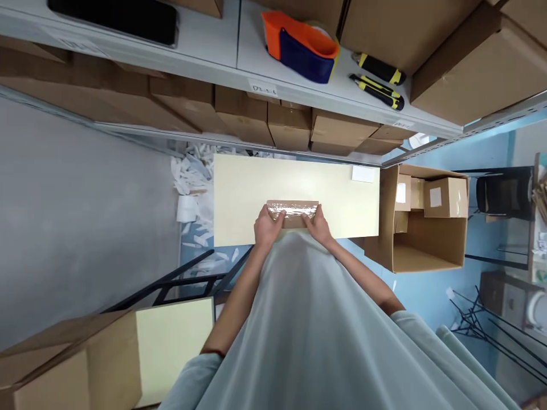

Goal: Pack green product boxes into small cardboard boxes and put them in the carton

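Note:
A small brown cardboard box [294, 221] with shiny clear tape along its upper side is at the near edge of the pale yellow tabletop [243, 182]. My left hand [268, 226] grips its left end, the thumb lying on top. At the opposite end, my right hand [318, 225] holds on in the same way, thumb over the face. The fingers beneath the box are hidden. A white label [363, 173] lies on the tabletop's far right corner.
Above the table runs a shelf with an orange and blue tape dispenser [301, 48], box cutters [380, 85] and a black phone [115, 20]. On the right stands a large open carton [427, 250] with several small boxes inside. Paper scraps [192, 171] litter the floor at left.

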The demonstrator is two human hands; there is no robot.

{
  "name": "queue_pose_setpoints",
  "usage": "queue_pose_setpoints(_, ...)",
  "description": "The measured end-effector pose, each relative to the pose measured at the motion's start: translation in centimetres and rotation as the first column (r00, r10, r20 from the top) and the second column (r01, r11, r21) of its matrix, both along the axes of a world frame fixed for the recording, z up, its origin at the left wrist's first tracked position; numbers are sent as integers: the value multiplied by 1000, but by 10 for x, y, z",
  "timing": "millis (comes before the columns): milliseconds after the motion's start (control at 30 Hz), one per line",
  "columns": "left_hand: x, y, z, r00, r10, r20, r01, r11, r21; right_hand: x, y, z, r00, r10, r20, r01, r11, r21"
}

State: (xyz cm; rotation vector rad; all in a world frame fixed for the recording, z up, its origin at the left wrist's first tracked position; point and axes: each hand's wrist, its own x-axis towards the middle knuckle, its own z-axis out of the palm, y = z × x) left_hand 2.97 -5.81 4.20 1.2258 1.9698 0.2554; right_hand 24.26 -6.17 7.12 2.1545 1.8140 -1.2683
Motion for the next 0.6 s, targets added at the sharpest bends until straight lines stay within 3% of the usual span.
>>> queue_pose_setpoints(167, 11, 15, -3, 1000, -13, -26, 10, 997, -83, -3, 13, -19, 999, -46, 11, 47, 983, -179)
queue_pose_setpoints(300, -1, 20, -14, 1000, -8, 22, 11, 988, -155, 3, 14, -29, 999, -40, -31, 34, 986, -161)
queue_pose_setpoints(500, -28, 18, -17, 966, -35, 255, 35, 999, 5, 26, 19, -39, 972, -116, -206, 96, 990, -103)
queue_pose_setpoints(600, -31, 10, -16, 990, 34, 140, -43, 997, 65, 34, 20, -40, 960, -221, -170, 211, 975, -75)
